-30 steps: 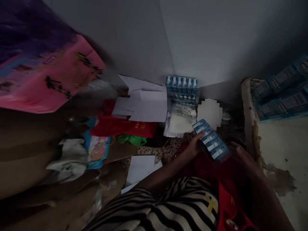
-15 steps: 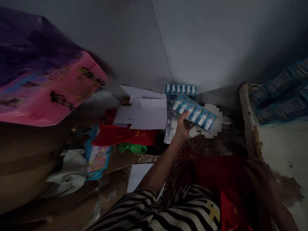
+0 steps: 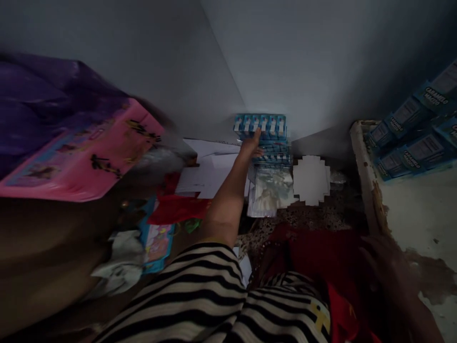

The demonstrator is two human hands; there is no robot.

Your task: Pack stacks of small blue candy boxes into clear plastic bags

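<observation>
Stretched forward now, the left hand [image 3: 252, 146] has carried the row of blue boxes [image 3: 260, 125] onto the blue stack in the wall corner, fingers loosely open against its front. Beside that stack lie white card blanks [image 3: 311, 179]. Whether the right hand [image 3: 383, 262], resting low and blurred, is open I cannot tell.

The left hand [image 3: 252, 146] reaches out at full arm's length, its fingertips resting on the top row of blue boxes [image 3: 260, 125]. That row is a strip of small blue-and-white cartons standing side by side, upright and level, just above the fingers. It sits on a stack of like rows [image 3: 273, 151] directly beside and below the hand, pushed into the corner where the two walls meet.
</observation>
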